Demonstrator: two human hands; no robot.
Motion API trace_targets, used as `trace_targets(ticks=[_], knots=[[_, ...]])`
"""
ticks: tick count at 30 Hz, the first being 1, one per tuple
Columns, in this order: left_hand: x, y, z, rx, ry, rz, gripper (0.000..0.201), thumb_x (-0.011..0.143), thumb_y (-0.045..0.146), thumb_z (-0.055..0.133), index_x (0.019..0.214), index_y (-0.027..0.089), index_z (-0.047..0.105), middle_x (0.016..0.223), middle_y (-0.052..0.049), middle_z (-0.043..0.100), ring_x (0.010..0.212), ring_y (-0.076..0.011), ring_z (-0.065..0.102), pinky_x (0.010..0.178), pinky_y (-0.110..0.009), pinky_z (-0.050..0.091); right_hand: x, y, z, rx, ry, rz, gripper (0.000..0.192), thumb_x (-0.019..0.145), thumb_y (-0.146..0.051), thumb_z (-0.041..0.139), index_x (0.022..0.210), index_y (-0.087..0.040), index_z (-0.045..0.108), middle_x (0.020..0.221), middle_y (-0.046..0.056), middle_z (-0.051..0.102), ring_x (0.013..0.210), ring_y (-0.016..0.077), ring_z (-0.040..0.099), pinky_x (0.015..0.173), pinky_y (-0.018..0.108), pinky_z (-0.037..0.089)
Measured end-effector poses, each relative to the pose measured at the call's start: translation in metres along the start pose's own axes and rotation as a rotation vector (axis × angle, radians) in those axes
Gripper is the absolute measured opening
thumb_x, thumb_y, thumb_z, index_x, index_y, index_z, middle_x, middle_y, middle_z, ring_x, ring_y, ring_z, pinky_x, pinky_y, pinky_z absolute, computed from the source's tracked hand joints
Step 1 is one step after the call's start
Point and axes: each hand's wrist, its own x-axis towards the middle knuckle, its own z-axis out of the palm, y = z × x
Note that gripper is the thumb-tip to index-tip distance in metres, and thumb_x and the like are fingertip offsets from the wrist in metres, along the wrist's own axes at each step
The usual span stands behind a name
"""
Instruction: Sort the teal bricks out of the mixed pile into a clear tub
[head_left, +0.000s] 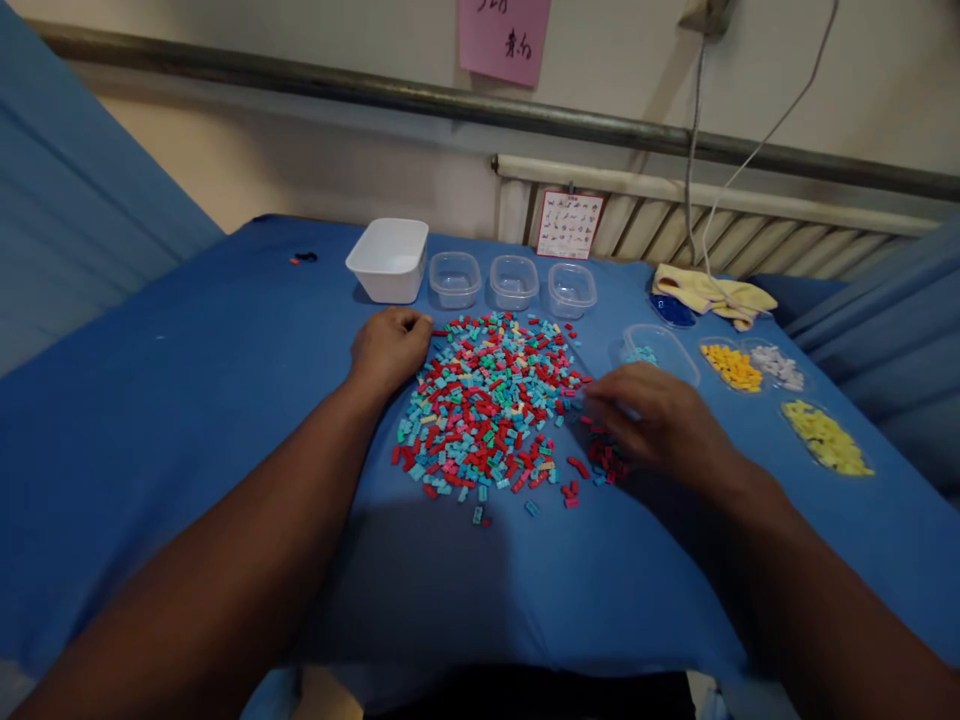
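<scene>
A wide heap of small toy building bricks (487,400), mostly red, light blue and green with some pink and cream, lies spread on the blue cloth. At the heap's upper left edge rests my left hand (391,350), its fingers curled closed; whatever they hold, if anything, is hidden. My right hand (652,410) is over the heap's right edge with thumb and fingertips drawn together. Light blue bricks lie close to those fingertips, but I cannot make out what is between them. Below its palm, dark red bricks (607,458) sit in shadow.
Behind the heap stand a white tub (388,262) and three clear containers (514,285). Rightward are a clear tray (679,345) with light blue bricks, orange bricks (731,368), grey bricks (778,367), yellow bricks (825,437) and a yellow cloth (712,292). A radiator (645,215) lines the wall.
</scene>
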Motion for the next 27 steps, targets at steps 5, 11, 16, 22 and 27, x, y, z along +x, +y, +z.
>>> trace_targets(ticks=[5, 11, 16, 22, 27], knots=[[0.000, 0.000, 0.000, 0.029, -0.009, -0.013, 0.040, 0.098, 0.050, 0.056, 0.091, 0.022, 0.083, 0.094, -0.006, 0.083, 0.091, -0.0281, 0.074, 0.071, -0.036, 0.043, 0.013, -0.021, 0.024, -0.063, -0.307, -0.003, 0.021, 0.112, -0.027, 0.061, 0.113, -0.018, 0.080, 0.104, 0.014, 0.079, 0.097, 0.0283, 0.072, 0.086, 0.041, 0.055], [-0.001, 0.003, -0.001, 0.018, -0.005, -0.014, 0.038, 0.098, 0.048, 0.056, 0.090, 0.022, 0.083, 0.092, -0.006, 0.082, 0.089, -0.0279, 0.073, 0.070, -0.036, 0.043, 0.020, -0.020, 0.029, -0.073, -0.406, 0.024, 0.022, 0.114, -0.028, 0.059, 0.117, -0.017, 0.078, 0.108, 0.014, 0.077, 0.102, 0.0283, 0.070, 0.091, 0.041, 0.053], [0.000, 0.003, -0.001, 0.036, -0.011, -0.025, 0.039, 0.099, 0.048, 0.057, 0.094, 0.022, 0.085, 0.095, -0.008, 0.083, 0.091, -0.0288, 0.074, 0.072, -0.036, 0.045, 0.025, -0.023, 0.033, -0.081, -0.403, 0.059, 0.024, 0.115, -0.035, 0.060, 0.110, -0.019, 0.077, 0.103, 0.012, 0.076, 0.098, 0.0267, 0.069, 0.087, 0.039, 0.050], [-0.001, 0.006, -0.002, 0.038, -0.021, -0.021, 0.040, 0.098, 0.046, 0.056, 0.096, 0.021, 0.086, 0.092, -0.007, 0.081, 0.090, -0.0288, 0.073, 0.073, -0.035, 0.045, 0.018, -0.022, 0.022, -0.049, -0.451, 0.035, 0.022, 0.113, -0.023, 0.057, 0.101, -0.019, 0.075, 0.095, 0.008, 0.075, 0.090, 0.0228, 0.067, 0.081, 0.035, 0.045], [-0.003, 0.006, -0.001, 0.036, -0.008, -0.023, 0.039, 0.099, 0.047, 0.057, 0.094, 0.021, 0.085, 0.096, -0.007, 0.083, 0.089, -0.0275, 0.073, 0.071, -0.035, 0.043, 0.016, -0.024, 0.021, -0.011, -0.374, -0.050, 0.024, 0.115, -0.022, 0.055, 0.104, -0.019, 0.076, 0.097, 0.008, 0.074, 0.089, 0.0211, 0.064, 0.080, 0.034, 0.045]])
